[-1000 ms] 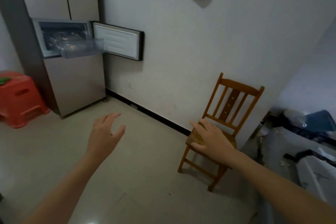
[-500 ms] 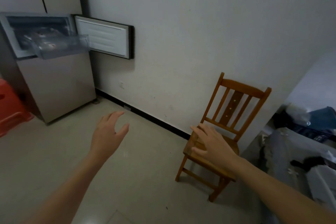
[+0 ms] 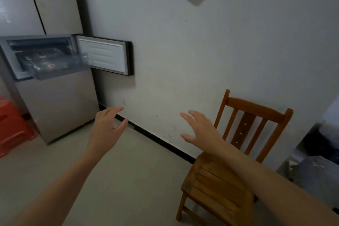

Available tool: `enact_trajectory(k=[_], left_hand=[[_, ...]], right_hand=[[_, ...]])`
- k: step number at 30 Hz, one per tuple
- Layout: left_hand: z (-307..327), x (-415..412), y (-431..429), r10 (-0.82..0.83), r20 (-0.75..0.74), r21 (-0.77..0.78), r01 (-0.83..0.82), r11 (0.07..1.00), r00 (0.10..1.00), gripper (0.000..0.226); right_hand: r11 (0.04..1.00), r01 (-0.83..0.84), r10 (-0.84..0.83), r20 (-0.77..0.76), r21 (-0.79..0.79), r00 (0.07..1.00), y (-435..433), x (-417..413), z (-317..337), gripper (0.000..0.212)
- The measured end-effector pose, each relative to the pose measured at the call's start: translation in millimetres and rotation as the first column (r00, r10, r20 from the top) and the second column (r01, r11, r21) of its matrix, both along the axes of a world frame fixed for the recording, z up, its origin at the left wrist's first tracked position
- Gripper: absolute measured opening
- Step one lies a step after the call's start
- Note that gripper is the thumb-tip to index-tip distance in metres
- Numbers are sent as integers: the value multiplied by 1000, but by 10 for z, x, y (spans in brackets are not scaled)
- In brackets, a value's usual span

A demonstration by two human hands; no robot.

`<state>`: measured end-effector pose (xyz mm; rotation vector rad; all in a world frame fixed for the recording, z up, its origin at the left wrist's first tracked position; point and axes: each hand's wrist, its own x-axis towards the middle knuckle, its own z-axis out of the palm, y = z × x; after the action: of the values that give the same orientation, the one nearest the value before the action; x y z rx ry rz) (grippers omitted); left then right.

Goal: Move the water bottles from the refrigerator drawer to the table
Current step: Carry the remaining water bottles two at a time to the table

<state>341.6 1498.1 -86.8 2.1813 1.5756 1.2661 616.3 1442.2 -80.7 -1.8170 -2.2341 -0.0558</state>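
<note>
The grey refrigerator [image 3: 60,101] stands at the far left with its small middle door [image 3: 104,56] swung open to the right. A clear plastic drawer [image 3: 60,68] is pulled out of that compartment; blurred items lie inside, and I cannot make out bottles. My left hand [image 3: 106,126] is stretched forward in mid-air, fingers relaxed and empty, well short of the drawer. My right hand [image 3: 200,128] is also held out, fingers spread and empty, to the left of the chair's back.
A wooden chair [image 3: 229,176] stands against the white wall at the right. A red plastic stool [image 3: 12,124] sits left of the refrigerator. A cluttered grey surface with dark items [image 3: 315,152] is at the far right. Pale floor lies between me and the refrigerator.
The view has drawn closer to the wall and refrigerator. Both hands have risen; my right hand has shifted off the chair seat area to the left of the chair back.
</note>
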Motion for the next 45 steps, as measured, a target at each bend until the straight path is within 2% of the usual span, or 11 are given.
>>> enact_trajectory(k=[6, 13, 21, 25, 29, 38, 45], left_hand=[[-84, 137, 268, 116, -17, 2, -116, 993, 993, 40], [-93, 110, 651, 209, -49, 18, -208, 978, 977, 39], [-146, -277, 1492, 287, -25, 31, -286, 958, 958, 38], [-47, -470, 2109, 301, 5, 47, -301, 952, 954, 36], [100, -614, 2724, 273, 12, 76, -273, 959, 962, 38], [42, -1067, 3443, 333, 31, 66, -335, 940, 942, 37], [87, -1304, 3843, 449, 20, 59, -449, 891, 893, 47]], right_hand=[[991, -129, 130, -41, 37, 991, 504, 296, -52, 65], [978, -203, 205, -59, 40, 977, 1209, 247, -129, 63], [939, -309, 329, -125, 152, 936, 2296, -232, -61, 62], [901, -383, 393, -10, 202, 919, 2918, -503, 86, 53], [893, -390, 390, 46, 227, 920, 3495, -650, 243, 55], [903, -372, 400, -103, 216, 911, 4490, -1055, 290, 54], [829, -498, 531, -76, 254, 844, 5275, -1464, 230, 49]])
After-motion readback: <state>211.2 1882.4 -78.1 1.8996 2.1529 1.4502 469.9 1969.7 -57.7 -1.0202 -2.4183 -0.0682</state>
